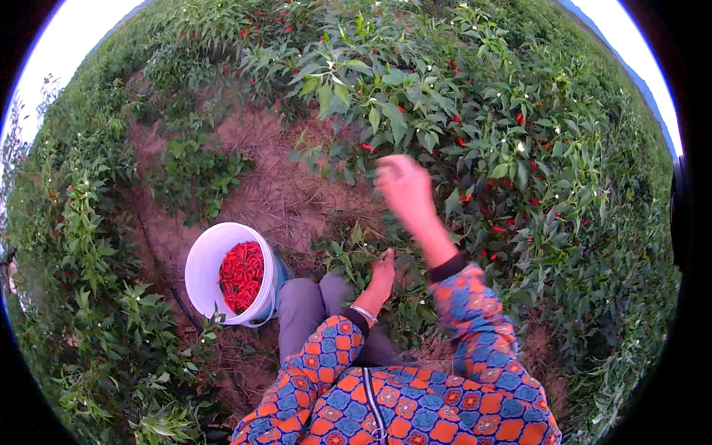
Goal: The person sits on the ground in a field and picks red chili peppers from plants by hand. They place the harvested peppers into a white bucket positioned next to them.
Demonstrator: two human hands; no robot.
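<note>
My right hand (403, 180) is raised in front of a chili plant (415, 96) with green leaves, near a red chili (366, 147). It is smeared by motion, so its grip does not show. Lower down, close to my knees, my left hand (383, 273) is at the low leaves of a plant. Its fingers look drawn together; whatever they hold, if anything, is too small to make out. To the left of my legs, a white bucket (202, 259) leans slightly, with many picked red chilies (242, 276) inside.
Chili bushes with red fruit (498, 228) crowd the right side. More green plants (89, 237) line the left, and a small bush (196, 167) grows beyond the bucket. Reddish soil (278, 170) with dry stalks lies between the rows. A thin dark line (159, 271) runs past the bucket.
</note>
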